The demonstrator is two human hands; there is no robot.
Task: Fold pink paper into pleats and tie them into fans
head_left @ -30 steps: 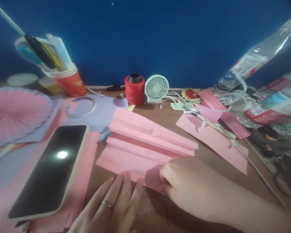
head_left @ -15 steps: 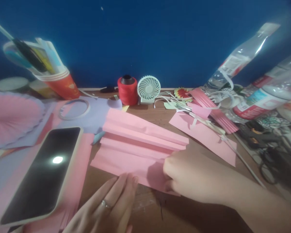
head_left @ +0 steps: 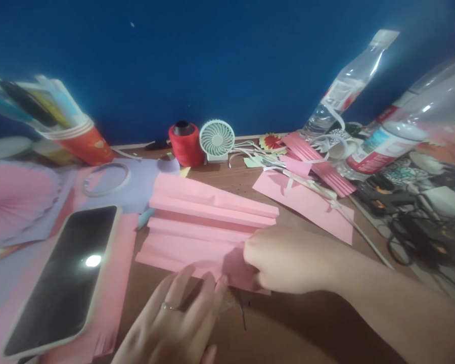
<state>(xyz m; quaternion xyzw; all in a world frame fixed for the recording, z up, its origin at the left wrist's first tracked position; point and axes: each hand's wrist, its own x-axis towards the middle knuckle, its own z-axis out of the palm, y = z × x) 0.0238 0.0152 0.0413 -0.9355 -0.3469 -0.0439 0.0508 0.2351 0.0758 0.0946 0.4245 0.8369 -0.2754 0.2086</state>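
Observation:
A sheet of pink paper (head_left: 197, 242) with accordion creases lies on the table in front of me. My left hand (head_left: 178, 308), with a ring on one finger, rests its outstretched, slightly spread fingertips along the paper's near edge. At the right part of the sheet, my right hand (head_left: 273, 258) is curled closed and touches the paper. Its fingertips are mostly hidden under the hand, and a shadow falls on the paper beside it.
A phone (head_left: 64, 278) lies on coloured paper at left, near a pink paper fan (head_left: 18, 197). Behind stand a red cup (head_left: 85, 144) of stationery, a red thread spool (head_left: 187, 146) and a small fan (head_left: 217, 140). Plastic bottles (head_left: 387, 146), pink strips (head_left: 318, 164) and cables (head_left: 413, 242) crowd the right.
My left hand's fingers have spread apart and edged right along the paper's near edge. My right hand stays at the paper's right part. The whole view has shifted slightly.

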